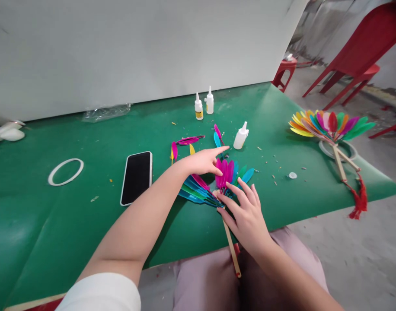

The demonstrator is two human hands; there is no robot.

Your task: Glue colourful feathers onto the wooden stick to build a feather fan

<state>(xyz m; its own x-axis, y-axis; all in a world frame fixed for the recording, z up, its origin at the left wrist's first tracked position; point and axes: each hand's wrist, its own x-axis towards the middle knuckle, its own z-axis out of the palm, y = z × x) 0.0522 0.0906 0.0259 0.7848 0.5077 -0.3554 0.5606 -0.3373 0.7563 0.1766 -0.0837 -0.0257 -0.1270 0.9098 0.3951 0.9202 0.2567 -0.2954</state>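
Note:
A feather fan point(225, 172) of magenta, blue and green feathers lies at the table's near edge, its wooden handle point(232, 248) jutting past the edge over my lap. My right hand point(246, 209) grips the fan where the feathers meet the handle, thumb and index finger at the joint, the other fingers spread over the feathers. Above the feathers is my left hand point(206, 162), its index finger stretched toward a white glue bottle point(241, 137) without touching it. The left thumb is by the magenta feathers; its other fingers are partly hidden.
Loose feathers point(188, 141) lie beyond the fan. Two more glue bottles point(198, 108) stand farther back. A phone point(137, 178) and a white ring point(65, 172) are to the left. Another feather fan point(332, 125) rests on a tape roll point(350, 149) at right. A small cap point(292, 175) lies nearby.

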